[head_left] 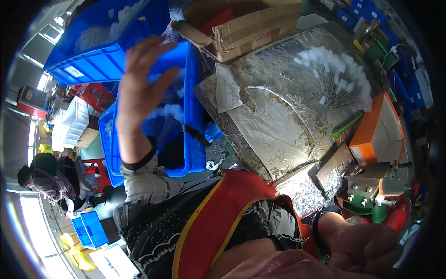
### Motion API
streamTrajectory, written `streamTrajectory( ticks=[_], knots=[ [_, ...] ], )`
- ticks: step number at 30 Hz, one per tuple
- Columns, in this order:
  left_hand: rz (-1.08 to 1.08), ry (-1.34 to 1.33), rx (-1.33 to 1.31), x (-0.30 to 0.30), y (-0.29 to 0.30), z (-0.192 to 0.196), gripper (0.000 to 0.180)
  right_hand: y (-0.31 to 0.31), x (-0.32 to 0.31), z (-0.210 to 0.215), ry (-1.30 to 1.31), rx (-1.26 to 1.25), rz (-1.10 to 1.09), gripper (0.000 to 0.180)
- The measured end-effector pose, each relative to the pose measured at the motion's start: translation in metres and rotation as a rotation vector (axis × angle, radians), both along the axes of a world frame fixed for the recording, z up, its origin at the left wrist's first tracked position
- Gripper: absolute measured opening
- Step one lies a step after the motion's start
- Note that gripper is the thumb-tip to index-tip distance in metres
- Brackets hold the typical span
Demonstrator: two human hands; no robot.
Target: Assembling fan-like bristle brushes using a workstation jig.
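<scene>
My left hand [143, 86] is raised with its fingers spread, in front of the rim of a blue plastic crate [194, 116] that holds white pieces. It holds nothing that I can see. A second blue crate [100, 63] with more white pieces sits tilted above it. My right hand [367, 246] is low at the bottom right, near my lap and a red apron [218, 209]. Its fingers curl downward and are blurred, so I cannot tell whether it holds anything.
A foil-covered worktable [278, 125] carries a fan of thin wires with white tips [341, 79]. A cardboard box [251, 28] stands behind it, an orange box [378, 132] and a green metal press [371, 197] to the right. Another person [46, 179] sits at far left beside red stools [95, 95].
</scene>
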State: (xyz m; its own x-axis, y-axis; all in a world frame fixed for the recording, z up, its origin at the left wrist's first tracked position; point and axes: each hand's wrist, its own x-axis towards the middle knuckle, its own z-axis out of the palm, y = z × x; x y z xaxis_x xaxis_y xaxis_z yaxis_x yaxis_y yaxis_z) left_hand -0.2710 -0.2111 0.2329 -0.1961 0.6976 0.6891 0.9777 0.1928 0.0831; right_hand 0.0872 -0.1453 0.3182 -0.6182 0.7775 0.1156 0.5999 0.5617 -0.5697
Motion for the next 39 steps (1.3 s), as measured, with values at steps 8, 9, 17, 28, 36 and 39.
streamTrajectory(
  ticks=[8,9,17,28,36,39],
  knots=[
    [0.523,0.272,0.103,-0.054,-0.104,0.050,0.030,0.033,-0.022,-0.066,1.094,-0.560,0.576,0.010],
    [0.687,0.294,0.033,-0.062,-0.121,0.056,0.031,0.033,-0.026,-0.071,1.066,-0.374,0.604,0.012],
    [0.861,-0.152,-0.202,-0.127,-0.207,0.066,0.039,0.067,-0.096,-0.128,0.721,-0.012,0.747,0.015],
    [0.855,-0.611,-0.505,-0.212,-0.275,0.016,0.032,0.070,-0.149,-0.209,0.313,-0.565,0.642,0.013],
    [1.197,-0.842,-0.972,-0.212,-0.214,-0.034,0.016,0.083,-0.188,-0.255,0.198,-0.755,0.625,0.018],
    [1.256,-0.763,-1.071,-0.208,-0.212,-0.031,0.016,0.081,-0.206,-0.253,0.189,-0.815,0.686,0.018]
  ],
)
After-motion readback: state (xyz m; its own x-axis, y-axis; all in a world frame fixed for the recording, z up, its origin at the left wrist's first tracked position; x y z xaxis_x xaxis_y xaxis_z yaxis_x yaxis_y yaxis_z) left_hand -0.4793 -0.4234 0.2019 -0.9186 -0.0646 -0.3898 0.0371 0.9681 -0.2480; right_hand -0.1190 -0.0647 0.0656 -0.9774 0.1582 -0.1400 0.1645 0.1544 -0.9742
